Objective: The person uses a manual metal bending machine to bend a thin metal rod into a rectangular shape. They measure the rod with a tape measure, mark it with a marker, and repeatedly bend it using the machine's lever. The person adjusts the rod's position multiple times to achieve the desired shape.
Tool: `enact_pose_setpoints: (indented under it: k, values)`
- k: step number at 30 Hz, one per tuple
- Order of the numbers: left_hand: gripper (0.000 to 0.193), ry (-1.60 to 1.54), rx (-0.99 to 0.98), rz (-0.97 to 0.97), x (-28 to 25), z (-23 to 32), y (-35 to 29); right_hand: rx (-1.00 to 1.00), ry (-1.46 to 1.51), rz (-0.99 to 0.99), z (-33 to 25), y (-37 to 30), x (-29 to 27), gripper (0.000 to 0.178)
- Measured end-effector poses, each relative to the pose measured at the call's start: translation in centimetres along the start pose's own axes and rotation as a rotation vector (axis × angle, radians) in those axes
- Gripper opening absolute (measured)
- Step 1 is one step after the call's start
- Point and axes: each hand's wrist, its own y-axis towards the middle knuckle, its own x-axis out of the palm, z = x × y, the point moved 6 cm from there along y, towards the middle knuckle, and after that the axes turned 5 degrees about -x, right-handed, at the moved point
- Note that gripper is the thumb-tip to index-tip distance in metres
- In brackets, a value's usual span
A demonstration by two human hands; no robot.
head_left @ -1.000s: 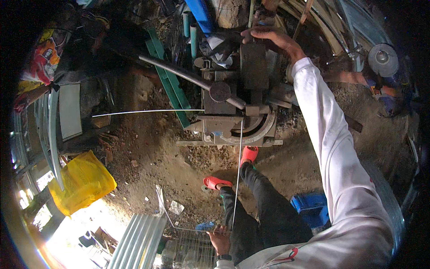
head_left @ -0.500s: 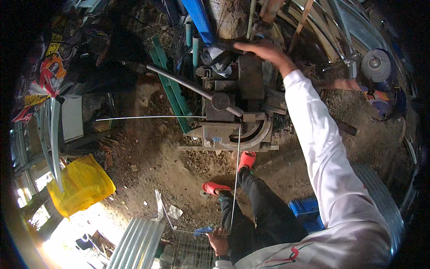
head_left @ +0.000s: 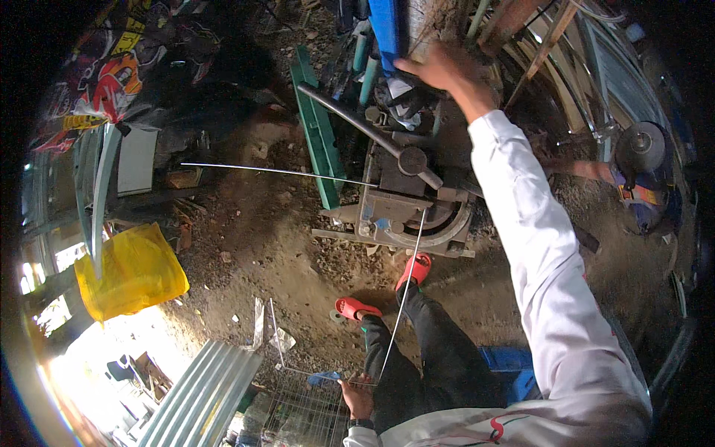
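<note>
Low in the view, my left hand (head_left: 359, 396) is closed around a thin metal rod (head_left: 402, 305) near one of its bends. From there the rod runs up to a heavy metal bending tool (head_left: 395, 212) with a curved slot, and also left to another bend, where a short end turns upward. A straight length sticks out from the tool's left side. The tool's long round lever (head_left: 350, 119) slants to the upper left. My right hand (head_left: 450, 71) is raised beyond the tool, holding nothing visible, one finger stretched left and the others partly hidden.
A green metal channel (head_left: 316, 134) lies left of the tool. An angle grinder (head_left: 642, 153) with a disc sits at the right. A yellow bag (head_left: 134, 272), corrugated sheet (head_left: 201, 398) and wire mesh (head_left: 305, 410) are at the left and below. My feet wear red sandals (head_left: 357, 308).
The view has shifted and tilted, so the tool appears farther right. My left hand keeps its hold on the rod; my right hand stays raised beyond the tool.
</note>
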Motion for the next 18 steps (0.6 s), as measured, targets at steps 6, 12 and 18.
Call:
enact_pose_setpoints:
  k: [6, 12, 18]
  values:
    - [0.071, -0.014, 0.028, -0.031, -0.7, -0.2, -0.4, -0.013, 0.19, -0.186, -20.9, -0.9, 3.0, 0.069]
    - [0.073, -0.118, 0.036, -0.092, -2.4, 0.6, 2.3, 0.034, 0.205, -0.362, -19.6, 0.7, 5.0, 0.056]
    - [0.076, 0.051, -0.013, -0.012, -1.2, 2.6, 1.0, -0.408, -0.314, 0.232, -24.2, 2.2, 7.4, 0.023]
